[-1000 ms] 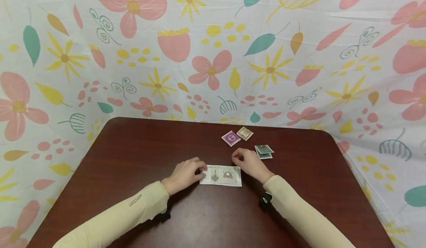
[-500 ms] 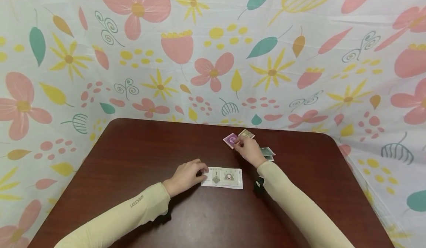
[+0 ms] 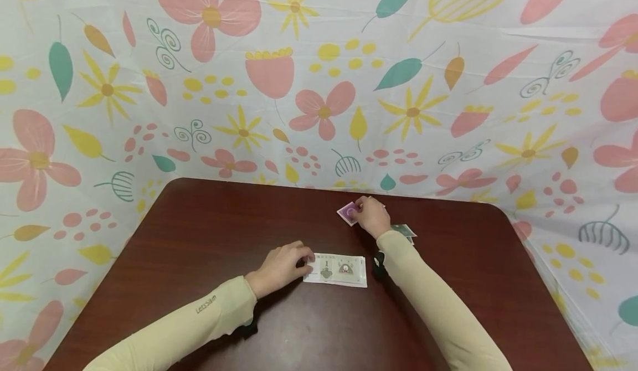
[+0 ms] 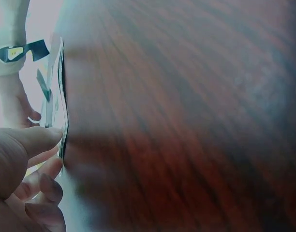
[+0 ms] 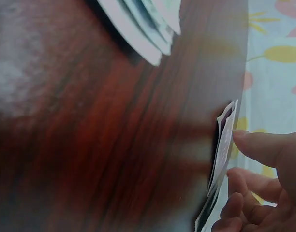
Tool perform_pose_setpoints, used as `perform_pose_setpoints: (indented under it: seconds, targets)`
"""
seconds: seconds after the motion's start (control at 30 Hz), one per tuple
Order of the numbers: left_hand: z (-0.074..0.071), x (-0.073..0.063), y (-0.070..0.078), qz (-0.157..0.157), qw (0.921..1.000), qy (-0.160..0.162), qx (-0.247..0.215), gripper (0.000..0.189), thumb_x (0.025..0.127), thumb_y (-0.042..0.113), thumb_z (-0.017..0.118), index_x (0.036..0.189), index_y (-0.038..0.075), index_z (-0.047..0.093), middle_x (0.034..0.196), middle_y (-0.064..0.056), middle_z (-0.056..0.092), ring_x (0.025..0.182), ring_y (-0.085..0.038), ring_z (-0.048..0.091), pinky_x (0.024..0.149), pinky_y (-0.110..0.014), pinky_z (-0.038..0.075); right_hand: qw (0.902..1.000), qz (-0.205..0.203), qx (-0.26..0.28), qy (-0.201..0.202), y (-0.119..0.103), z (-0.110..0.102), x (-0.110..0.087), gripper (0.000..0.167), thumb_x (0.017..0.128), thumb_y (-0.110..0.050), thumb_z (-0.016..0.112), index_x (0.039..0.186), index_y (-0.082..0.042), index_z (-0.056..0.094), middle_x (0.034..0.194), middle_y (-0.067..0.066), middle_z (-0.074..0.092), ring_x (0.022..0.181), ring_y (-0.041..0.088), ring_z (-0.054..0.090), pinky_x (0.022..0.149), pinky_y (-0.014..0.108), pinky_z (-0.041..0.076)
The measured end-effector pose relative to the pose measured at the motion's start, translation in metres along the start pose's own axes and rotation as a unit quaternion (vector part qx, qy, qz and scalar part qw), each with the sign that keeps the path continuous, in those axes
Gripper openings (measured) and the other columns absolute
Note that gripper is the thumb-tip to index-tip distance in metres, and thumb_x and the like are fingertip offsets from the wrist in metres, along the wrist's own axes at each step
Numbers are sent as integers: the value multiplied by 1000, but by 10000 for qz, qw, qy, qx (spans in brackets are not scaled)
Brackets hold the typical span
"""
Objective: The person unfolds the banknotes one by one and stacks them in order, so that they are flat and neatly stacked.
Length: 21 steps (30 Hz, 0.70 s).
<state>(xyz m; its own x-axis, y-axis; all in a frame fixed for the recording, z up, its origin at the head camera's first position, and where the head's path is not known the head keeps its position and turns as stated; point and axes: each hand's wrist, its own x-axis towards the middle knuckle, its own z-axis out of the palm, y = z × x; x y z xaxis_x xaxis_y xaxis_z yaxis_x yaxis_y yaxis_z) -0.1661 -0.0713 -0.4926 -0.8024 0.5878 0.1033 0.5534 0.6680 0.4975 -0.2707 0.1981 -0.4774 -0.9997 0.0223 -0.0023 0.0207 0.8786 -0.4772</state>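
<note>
A small stack of pale banknotes, the top one printed with a 1, lies flat on the table. My left hand holds its left end between thumb and fingers; the left wrist view shows the thumb on the stack's edge. Farther back, my right hand is over the right side of a folded purple banknote. In the right wrist view its thumb and index finger are spread apart at the folded note. That hand hides most of a folded yellowish banknote. Just behind the right wrist sits a folded green banknote.
The dark red-brown table has rounded far corners. A white cloth with flowers and leaves hangs along its back and sides. Both wrists carry black straps.
My right hand has moved from beside the pale stack back and up to the folded purple banknote. The left hand stays at the stack's left end; the head view has shifted slightly.
</note>
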Motion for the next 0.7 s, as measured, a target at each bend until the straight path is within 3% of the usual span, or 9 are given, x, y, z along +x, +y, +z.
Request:
perform_pose_setpoints:
  seconds: [0.13,0.3,0.6,0.7]
  targets:
    - [0,0,0,20,10000,-14,-3,16,94,21,79,109,17,75,98,5,65,87,-11,66,70,-32,54,9997,42,-220,-129,-2,0,3,42,97,-25,73,127,4,67,119,21,70,107,35,65,93,55,53]
    - [0,1,-1,3,10000,-37,32,16,95,23,79,109,18,75,98,5,65,87,-11,66,71,-32,54,9989,118,-391,-215,-5,0,3,39,96,-23,75,122,5,68,118,22,69,109,38,64,93,58,53]
    - [-1,1,1,40,10000,-11,11,16,95,22,78,110,17,75,100,3,65,88,-13,66,70,-32,54,9988,275,-163,-365,-7,-1,-1,41,94,-24,77,119,5,62,124,28,57,123,49,55,96,61,49]
    - [-2,0,2,48,10000,2,18,16,95,21,79,110,16,75,100,3,65,87,-13,66,70,-32,54,9991,233,-26,-354,-9,-1,-5,41,94,-22,78,120,2,57,124,28,53,119,48,56,92,60,50]
